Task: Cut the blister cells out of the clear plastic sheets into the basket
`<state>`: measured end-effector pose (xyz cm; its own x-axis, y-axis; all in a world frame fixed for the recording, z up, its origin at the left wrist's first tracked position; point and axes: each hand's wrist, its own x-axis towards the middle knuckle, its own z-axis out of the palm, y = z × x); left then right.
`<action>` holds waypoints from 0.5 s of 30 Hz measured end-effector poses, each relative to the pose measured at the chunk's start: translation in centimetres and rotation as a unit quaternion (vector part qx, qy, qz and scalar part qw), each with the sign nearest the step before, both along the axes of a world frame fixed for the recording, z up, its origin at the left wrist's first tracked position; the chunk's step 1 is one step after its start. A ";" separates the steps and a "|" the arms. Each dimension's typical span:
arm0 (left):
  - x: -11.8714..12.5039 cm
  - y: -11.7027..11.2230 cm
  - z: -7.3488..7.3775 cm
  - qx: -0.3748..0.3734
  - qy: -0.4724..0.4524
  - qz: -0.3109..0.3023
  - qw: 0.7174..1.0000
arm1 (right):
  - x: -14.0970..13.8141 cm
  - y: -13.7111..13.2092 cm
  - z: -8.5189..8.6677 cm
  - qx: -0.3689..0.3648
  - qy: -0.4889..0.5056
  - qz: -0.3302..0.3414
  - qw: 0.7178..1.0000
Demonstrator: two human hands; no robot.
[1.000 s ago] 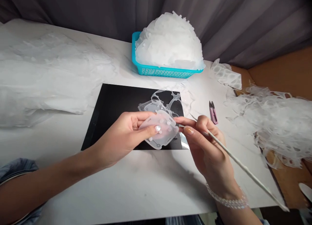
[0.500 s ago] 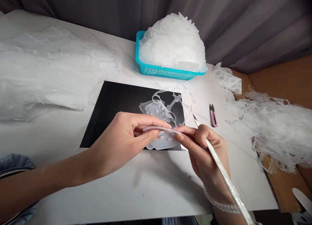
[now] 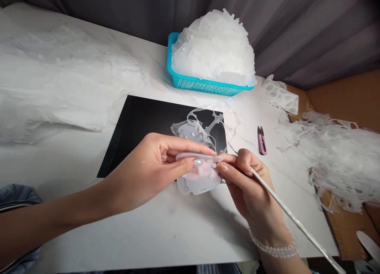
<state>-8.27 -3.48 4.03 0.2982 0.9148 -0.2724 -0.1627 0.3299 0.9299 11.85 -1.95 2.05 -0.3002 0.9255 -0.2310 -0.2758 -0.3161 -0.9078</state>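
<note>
My left hand (image 3: pixel 154 167) pinches a translucent silicone pad (image 3: pixel 197 172) with small raised studs, holding it above the near edge of a black mat (image 3: pixel 142 123). My right hand (image 3: pixel 249 187) grips a long thin white craft knife (image 3: pixel 293 220), and its thumb and forefinger touch the pad's right edge. The blade tip points up and to the left beside the pad. On the mat behind lie another studded pad (image 3: pixel 190 132) and a web of trimmed silicone scrap (image 3: pixel 208 123).
A teal basket (image 3: pixel 204 84) heaped with white silicone pieces stands at the back. Pink thread snips (image 3: pixel 261 140) lie right of the mat. A pile of scrap webbing (image 3: pixel 338 159) covers the right side; white sheets (image 3: pixel 59 80) lie on the left.
The pad was tilted edge-on half a second ago and now hangs a little lower and nearer. The knife's handle has swung lower to the right. The view has shifted slightly.
</note>
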 end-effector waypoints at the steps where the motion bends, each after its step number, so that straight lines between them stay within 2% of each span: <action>1: 0.0 0.0 -0.1 0.000 0.003 -0.002 1.000 | 0.0 0.0 0.0 0.003 -0.006 0.002 1.000; 6: -0.3 0.0 -0.7 -0.021 0.075 -0.043 0.996 | 0.3 -0.2 -0.2 0.019 -0.048 0.017 0.999; 9: -0.4 0.3 -0.8 -0.037 0.121 -0.051 0.991 | 0.3 -0.1 -0.4 0.016 -0.082 -0.005 0.997; 15: -1.2 1.2 -0.8 -0.071 0.088 -0.072 0.991 | 0.4 0.8 -0.7 0.015 -0.048 -0.057 0.997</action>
